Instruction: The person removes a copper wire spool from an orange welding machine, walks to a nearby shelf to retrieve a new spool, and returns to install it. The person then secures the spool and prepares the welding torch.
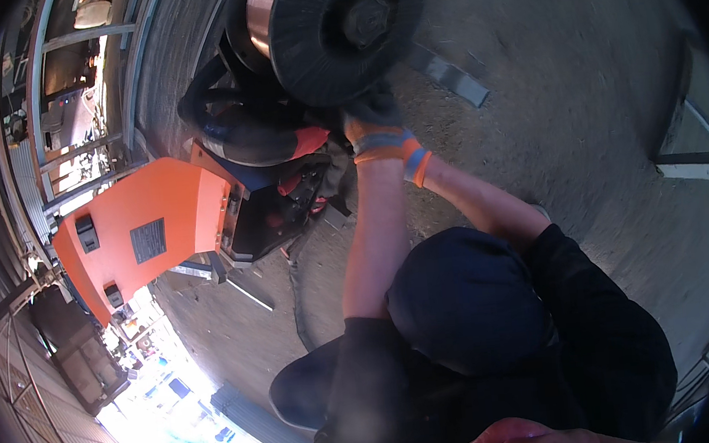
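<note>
A large black spool (338,33) wound with copper-coloured wire (263,10) stands at the top, its round flange and hub facing me. Just under the flange's lower edge, my left hand (374,123) wears a dark glove with an orange and grey cuff. My right hand (414,154) is close behind it, mostly covered by the left; its orange and blue cuff shows. The fingers of both are dark, blurred or hidden against the spool's underside, so their grip does not show. Left of them lies a thick black cable loop (250,138) with a red end piece.
An orange machine panel (149,235) with black latches hangs open at left, beside a dark compartment (277,207) with red parts. A flat metal bar (451,75) lies on the floor right of the spool. Metal racking (81,34) stands far left. My bent knees (467,300) are below.
</note>
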`<state>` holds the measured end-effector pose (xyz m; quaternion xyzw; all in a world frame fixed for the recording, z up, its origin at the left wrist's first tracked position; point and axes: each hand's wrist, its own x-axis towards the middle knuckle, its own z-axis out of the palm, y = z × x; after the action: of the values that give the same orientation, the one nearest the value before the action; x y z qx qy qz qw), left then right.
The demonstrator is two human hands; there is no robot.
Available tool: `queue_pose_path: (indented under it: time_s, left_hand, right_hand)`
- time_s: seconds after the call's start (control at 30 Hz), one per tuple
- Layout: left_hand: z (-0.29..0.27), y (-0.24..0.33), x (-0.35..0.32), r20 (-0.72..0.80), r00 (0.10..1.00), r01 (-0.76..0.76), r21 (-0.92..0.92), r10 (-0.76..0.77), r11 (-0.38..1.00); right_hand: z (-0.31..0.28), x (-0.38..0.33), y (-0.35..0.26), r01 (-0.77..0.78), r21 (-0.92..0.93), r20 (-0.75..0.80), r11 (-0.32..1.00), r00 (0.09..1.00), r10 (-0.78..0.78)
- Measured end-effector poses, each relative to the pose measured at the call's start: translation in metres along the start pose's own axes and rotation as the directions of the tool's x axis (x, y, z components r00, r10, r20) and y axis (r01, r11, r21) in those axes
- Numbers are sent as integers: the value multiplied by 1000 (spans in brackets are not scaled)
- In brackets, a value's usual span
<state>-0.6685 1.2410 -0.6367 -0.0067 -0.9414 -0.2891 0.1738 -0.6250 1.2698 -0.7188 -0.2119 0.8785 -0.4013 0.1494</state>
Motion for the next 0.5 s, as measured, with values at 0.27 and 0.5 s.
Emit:
queue_pose_path:
  time_s: [0.27, 0.5]
  left_hand:
    - [25, -24, 1, 121, 944, 224, -918, -305, 327]
    - [30, -49, 0, 676, 721, -285, 490, 153, -824]
  right_hand:
    - [29, -23, 32, 4, 399, -50, 917, 999, 17]
    - [23, -20, 16, -87, 890, 199, -447, 957, 211]
